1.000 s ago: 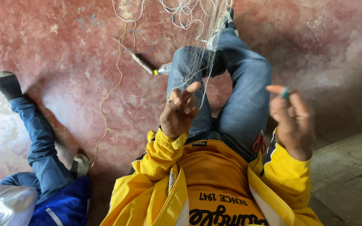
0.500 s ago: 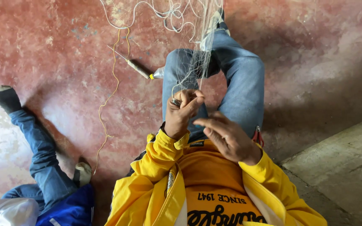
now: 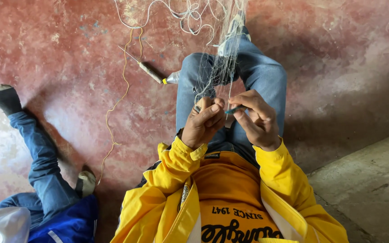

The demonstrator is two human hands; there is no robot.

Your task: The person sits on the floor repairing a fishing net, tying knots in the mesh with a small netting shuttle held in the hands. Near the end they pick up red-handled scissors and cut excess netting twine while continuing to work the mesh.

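Yellow jacket, blue jeans, pale whitish net, teal needle, mottled red floor.

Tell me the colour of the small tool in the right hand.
Teal-blue: the small tool pinched in the right hand, seen in the head view.

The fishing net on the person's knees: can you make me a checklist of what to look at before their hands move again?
1. Left hand pinching the fishing net: ok, fingers closed on the mesh.
2. Right hand holding the small teal netting needle: ok, its tip meets the left fingers.
3. Net stretched: ok, it runs up over the knees toward the foot.
4. Twine threaded through the mesh: cannot tell, too fine to see.
5. Loose white cord on the red floor: not ok, lying in tangled loops.
6. Second person's legs: ok, apart from the net.
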